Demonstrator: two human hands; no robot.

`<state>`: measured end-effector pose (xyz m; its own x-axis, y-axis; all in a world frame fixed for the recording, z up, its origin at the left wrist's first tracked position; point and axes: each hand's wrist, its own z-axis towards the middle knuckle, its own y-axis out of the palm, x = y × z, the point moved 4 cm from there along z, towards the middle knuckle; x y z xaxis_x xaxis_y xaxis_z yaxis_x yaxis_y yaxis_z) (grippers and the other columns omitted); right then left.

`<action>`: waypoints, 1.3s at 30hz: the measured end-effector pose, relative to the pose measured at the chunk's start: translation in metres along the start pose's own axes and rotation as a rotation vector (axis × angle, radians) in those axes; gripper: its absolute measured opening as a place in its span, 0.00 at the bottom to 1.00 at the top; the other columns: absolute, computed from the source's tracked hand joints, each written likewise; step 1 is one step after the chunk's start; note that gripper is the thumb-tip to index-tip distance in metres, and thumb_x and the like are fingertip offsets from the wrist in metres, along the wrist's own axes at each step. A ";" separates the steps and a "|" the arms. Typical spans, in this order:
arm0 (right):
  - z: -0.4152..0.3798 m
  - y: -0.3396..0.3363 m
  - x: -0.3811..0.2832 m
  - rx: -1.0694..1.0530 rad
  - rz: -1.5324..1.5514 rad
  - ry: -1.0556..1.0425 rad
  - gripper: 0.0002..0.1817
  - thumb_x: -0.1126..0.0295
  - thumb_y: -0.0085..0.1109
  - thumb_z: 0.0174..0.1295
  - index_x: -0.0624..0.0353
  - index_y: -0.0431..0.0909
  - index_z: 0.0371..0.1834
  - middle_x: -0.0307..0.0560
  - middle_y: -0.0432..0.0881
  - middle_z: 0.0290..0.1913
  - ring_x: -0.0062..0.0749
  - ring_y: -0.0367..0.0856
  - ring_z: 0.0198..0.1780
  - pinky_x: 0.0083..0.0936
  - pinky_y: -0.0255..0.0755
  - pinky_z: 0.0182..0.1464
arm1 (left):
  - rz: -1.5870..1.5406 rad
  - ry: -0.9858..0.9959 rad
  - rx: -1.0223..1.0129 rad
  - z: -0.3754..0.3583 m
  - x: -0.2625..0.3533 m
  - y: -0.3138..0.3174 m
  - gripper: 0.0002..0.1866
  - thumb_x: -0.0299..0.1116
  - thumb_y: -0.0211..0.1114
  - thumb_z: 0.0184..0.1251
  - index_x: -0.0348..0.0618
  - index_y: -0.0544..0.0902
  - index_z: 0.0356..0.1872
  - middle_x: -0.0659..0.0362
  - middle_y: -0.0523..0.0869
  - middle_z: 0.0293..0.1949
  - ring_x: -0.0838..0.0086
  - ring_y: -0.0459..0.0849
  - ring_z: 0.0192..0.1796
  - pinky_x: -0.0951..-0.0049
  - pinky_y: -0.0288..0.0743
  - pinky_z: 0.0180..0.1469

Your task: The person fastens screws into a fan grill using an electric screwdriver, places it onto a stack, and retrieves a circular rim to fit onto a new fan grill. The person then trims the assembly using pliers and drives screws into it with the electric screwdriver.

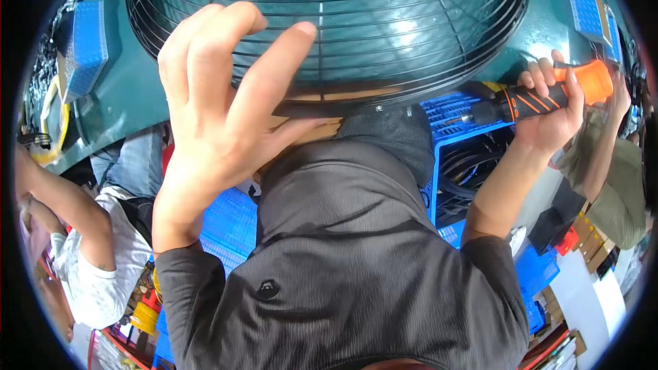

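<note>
A large round black wire guard point(322, 34), like a fan grille, lies on the green table with its near rim towards my body. My left hand point(216, 96) is raised over the left part of its rim, fingers bent and apart, with nothing visible between thumb and forefinger. In my right hand point(548, 113) is an orange-and-black electric screwdriver point(531, 104), its bit pointing left, to the right of the guard. A small shiny fastener point(378, 107) shows on the near rim.
Blue boxes stand on the green table point(130, 96), one box point(86, 44) at left and another point(582, 7) at right. A blue crate point(433, 164) with black coiled parts is beside my lap. One person point(103, 253) is at left, another point(610, 171) at right.
</note>
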<state>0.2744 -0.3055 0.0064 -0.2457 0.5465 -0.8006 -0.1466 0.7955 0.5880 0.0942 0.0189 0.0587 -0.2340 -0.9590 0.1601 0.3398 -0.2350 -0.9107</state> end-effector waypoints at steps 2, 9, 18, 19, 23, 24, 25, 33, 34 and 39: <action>0.000 -0.002 0.000 -0.022 0.000 0.008 0.21 0.64 0.50 0.73 0.73 0.71 0.57 0.43 0.68 0.33 0.26 0.67 0.33 0.28 0.67 0.42 | -0.020 -0.009 -0.019 0.000 0.000 -0.001 0.49 0.45 0.87 0.27 0.47 0.80 0.62 0.53 0.74 0.58 0.55 0.73 0.61 0.53 0.67 0.63; 0.000 0.000 0.001 -0.025 0.027 0.023 0.21 0.64 0.49 0.73 0.73 0.71 0.58 0.43 0.68 0.33 0.26 0.67 0.33 0.29 0.68 0.42 | -0.044 0.026 -0.049 0.003 -0.005 -0.002 0.48 0.45 0.85 0.28 0.47 0.80 0.62 0.53 0.76 0.57 0.54 0.73 0.60 0.53 0.67 0.63; -0.001 0.002 0.001 0.029 -0.015 -0.017 0.20 0.64 0.49 0.73 0.72 0.71 0.58 0.43 0.69 0.32 0.26 0.68 0.32 0.28 0.68 0.39 | 0.017 0.032 0.006 -0.003 -0.004 0.001 0.44 0.51 0.82 0.38 0.49 0.80 0.63 0.53 0.76 0.56 0.53 0.73 0.62 0.50 0.70 0.66; -0.002 0.002 0.001 0.044 -0.015 -0.019 0.20 0.64 0.49 0.73 0.72 0.72 0.57 0.43 0.69 0.32 0.26 0.68 0.31 0.28 0.68 0.39 | 0.026 0.039 0.033 -0.005 -0.003 0.003 0.44 0.52 0.81 0.40 0.50 0.80 0.63 0.53 0.76 0.56 0.52 0.73 0.62 0.50 0.70 0.67; -0.001 0.001 0.001 0.089 -0.040 -0.035 0.19 0.63 0.52 0.72 0.69 0.73 0.55 0.41 0.70 0.31 0.25 0.67 0.29 0.29 0.68 0.37 | 0.112 0.075 0.183 -0.013 0.000 0.016 0.29 0.49 0.68 0.58 0.52 0.84 0.61 0.51 0.77 0.59 0.57 0.76 0.62 0.48 0.73 0.68; -0.002 0.001 0.003 0.109 -0.052 -0.025 0.19 0.63 0.52 0.72 0.68 0.73 0.55 0.41 0.71 0.30 0.25 0.68 0.28 0.29 0.69 0.36 | 0.116 0.077 0.221 -0.016 0.000 0.019 0.27 0.48 0.67 0.61 0.51 0.83 0.61 0.50 0.78 0.59 0.55 0.76 0.63 0.47 0.73 0.68; -0.001 0.001 0.002 0.129 -0.069 -0.038 0.18 0.62 0.53 0.72 0.68 0.73 0.54 0.41 0.71 0.29 0.26 0.68 0.28 0.30 0.70 0.35 | 0.139 0.108 0.243 -0.016 -0.003 0.020 0.27 0.49 0.65 0.63 0.50 0.83 0.62 0.49 0.78 0.59 0.54 0.76 0.63 0.46 0.74 0.68; 0.006 0.037 -0.062 0.190 -0.385 -0.003 0.16 0.62 0.70 0.64 0.62 0.78 0.45 0.42 0.79 0.26 0.27 0.78 0.23 0.29 0.74 0.28 | 0.155 0.213 0.253 -0.006 0.002 -0.002 0.31 0.61 0.56 0.74 0.42 0.84 0.57 0.46 0.81 0.58 0.51 0.79 0.61 0.44 0.72 0.67; 0.010 0.036 -0.076 0.159 -0.547 -0.041 0.17 0.60 0.70 0.64 0.62 0.78 0.43 0.41 0.79 0.25 0.27 0.78 0.22 0.28 0.73 0.27 | 0.157 0.228 0.249 -0.006 0.003 -0.003 0.33 0.62 0.57 0.72 0.41 0.84 0.57 0.46 0.81 0.58 0.51 0.79 0.61 0.44 0.72 0.66; 0.050 0.020 -0.106 0.250 -1.811 -0.213 0.36 0.38 0.72 0.52 0.61 0.83 0.49 0.57 0.89 0.39 0.50 0.89 0.44 0.41 0.81 0.49 | 0.099 0.256 0.242 0.011 0.007 -0.042 0.41 0.54 0.77 0.48 0.36 0.79 0.61 0.42 0.80 0.58 0.44 0.79 0.59 0.42 0.72 0.64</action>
<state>0.3454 -0.3351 0.0974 0.1466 -0.9182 -0.3680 0.0718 0.3809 -0.9218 0.0878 0.0206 0.1025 -0.3996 -0.9152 -0.0529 0.5708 -0.2033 -0.7956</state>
